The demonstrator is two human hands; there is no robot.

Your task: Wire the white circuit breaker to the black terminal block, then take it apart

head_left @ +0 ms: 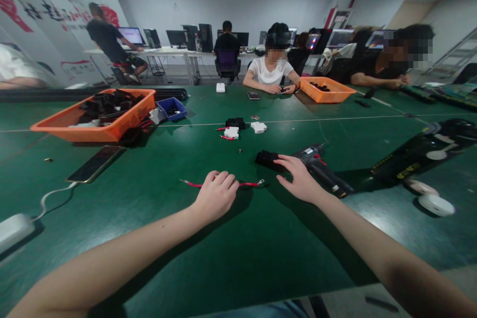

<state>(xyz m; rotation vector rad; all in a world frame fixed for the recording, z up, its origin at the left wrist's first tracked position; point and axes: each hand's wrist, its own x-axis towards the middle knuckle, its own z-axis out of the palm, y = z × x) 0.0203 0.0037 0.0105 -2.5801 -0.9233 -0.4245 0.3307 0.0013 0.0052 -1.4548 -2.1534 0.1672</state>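
Note:
My left hand (218,191) is closed around the middle of a short red cable (249,185) just over the green table. The cable's two ends stick out on either side, and a metal ring terminal (261,182) shows at the right end. My right hand (298,179) has its fingers apart, with the fingertips at the near edge of a black plastic part (266,158); whether they press on it I cannot tell. Beside that hand lies a black cordless screwdriver (316,164). Farther off are a white connector block with red leads (231,132), another white block (258,127) and a black piece (235,122).
An orange basket (93,131) of black parts and a small blue bin (172,109) stand at left, near a phone (96,164) on a white cable. A black bottle (421,154) leans at right beside a white lid (436,204). Across the table, a person sits by another orange basket (328,93).

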